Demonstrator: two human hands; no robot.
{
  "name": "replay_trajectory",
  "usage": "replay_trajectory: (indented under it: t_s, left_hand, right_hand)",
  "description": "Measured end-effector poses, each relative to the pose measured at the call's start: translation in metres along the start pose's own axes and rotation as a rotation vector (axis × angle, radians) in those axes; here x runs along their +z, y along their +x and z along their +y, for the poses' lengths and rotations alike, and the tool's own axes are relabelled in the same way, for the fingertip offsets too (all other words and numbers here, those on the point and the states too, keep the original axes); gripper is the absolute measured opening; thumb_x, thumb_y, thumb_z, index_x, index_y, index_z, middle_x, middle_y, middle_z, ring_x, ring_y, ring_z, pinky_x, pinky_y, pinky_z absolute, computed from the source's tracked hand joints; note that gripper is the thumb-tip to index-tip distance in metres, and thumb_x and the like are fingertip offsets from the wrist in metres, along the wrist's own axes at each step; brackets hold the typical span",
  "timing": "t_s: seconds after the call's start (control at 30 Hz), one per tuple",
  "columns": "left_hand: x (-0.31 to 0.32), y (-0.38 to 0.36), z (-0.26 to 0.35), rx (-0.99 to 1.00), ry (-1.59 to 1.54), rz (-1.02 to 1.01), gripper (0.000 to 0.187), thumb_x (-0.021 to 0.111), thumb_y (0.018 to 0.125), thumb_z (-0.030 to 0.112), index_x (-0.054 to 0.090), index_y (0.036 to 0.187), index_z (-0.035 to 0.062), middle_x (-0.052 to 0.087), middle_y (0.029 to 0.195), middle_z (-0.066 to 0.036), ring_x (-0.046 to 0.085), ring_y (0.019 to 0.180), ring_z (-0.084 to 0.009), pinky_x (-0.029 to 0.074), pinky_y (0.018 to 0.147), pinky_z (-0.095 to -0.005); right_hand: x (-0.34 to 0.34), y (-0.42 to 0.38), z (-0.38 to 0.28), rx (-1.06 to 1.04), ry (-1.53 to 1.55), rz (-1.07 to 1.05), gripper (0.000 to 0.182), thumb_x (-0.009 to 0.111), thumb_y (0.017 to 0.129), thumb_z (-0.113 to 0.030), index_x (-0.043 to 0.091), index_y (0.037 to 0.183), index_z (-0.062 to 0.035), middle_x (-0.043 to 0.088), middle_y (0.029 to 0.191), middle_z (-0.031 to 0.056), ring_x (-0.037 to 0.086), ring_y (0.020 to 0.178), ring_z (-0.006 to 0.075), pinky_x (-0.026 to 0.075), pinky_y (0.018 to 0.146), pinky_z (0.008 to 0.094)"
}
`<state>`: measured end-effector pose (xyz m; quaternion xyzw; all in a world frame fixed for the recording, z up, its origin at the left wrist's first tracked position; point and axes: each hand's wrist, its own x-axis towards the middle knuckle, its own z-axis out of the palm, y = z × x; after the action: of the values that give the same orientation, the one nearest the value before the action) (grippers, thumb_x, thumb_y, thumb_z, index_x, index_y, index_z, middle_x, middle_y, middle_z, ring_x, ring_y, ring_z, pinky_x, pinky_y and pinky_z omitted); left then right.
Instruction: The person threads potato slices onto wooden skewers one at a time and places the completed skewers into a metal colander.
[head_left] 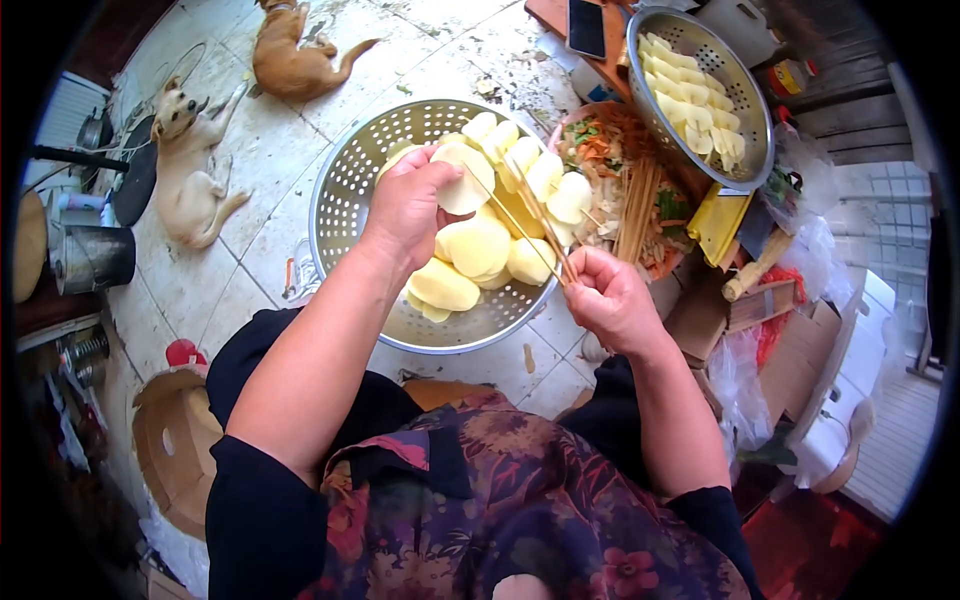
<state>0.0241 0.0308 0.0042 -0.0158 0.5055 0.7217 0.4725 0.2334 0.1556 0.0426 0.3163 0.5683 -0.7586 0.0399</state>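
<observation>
My left hand [404, 205] pinches a pale yellow potato slice [466, 182] between thumb and fingers over a large metal colander [335, 265]. The tip of a thin wooden skewer [525, 237] meets this slice. My right hand [608, 298] is closed around the blunt ends of that skewer and at least one more. Loose potato slices [478, 245] are heaped in the colander beneath both hands. Along its far right side runs a row of slices [543, 175], with a skewer end sticking out near my right hand.
To the right, a pink basin [572, 122] holds vegetable scraps, with a bundle of skewers [637, 212] across it. A second colander [757, 165] of skewered slices stands behind, near a phone [586, 28]. Two dogs, one brown [290, 60] and one cream [188, 180], lie on the tiled floor.
</observation>
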Motion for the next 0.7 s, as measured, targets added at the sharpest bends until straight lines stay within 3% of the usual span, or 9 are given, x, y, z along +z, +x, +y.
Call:
replay_trajectory:
  t_s: [0.27, 0.7]
  left_hand:
    - [-0.015, -0.003, 0.015, 0.074, -0.065, 0.099, 0.028, 0.055, 0.086, 0.006, 0.049, 0.113, 0.0033, 0.060, 0.104, -0.009, 0.062, 0.093, -0.0192, 0.053, 0.082, -0.0364]
    - [-0.028, 0.001, 0.023, 0.156, -0.031, 0.127, 0.024, 0.056, 0.087, 0.009, 0.050, 0.109, 0.0032, 0.061, 0.103, -0.010, 0.063, 0.093, -0.0210, 0.054, 0.082, -0.0379]
  right_hand:
    - [0.011, 0.003, -0.010, 0.108, 0.110, -0.036, 0.009, 0.059, 0.081, -0.006, 0.050, 0.082, -0.0080, 0.045, 0.058, -0.0068, 0.036, 0.042, 0.0018, 0.027, 0.039, 0.0181]
    - [0.023, 0.004, -0.013, 0.112, 0.062, -0.058, 0.008, 0.059, 0.082, -0.006, 0.052, 0.083, -0.0079, 0.045, 0.059, -0.0082, 0.037, 0.045, 0.0004, 0.028, 0.041, 0.0172]
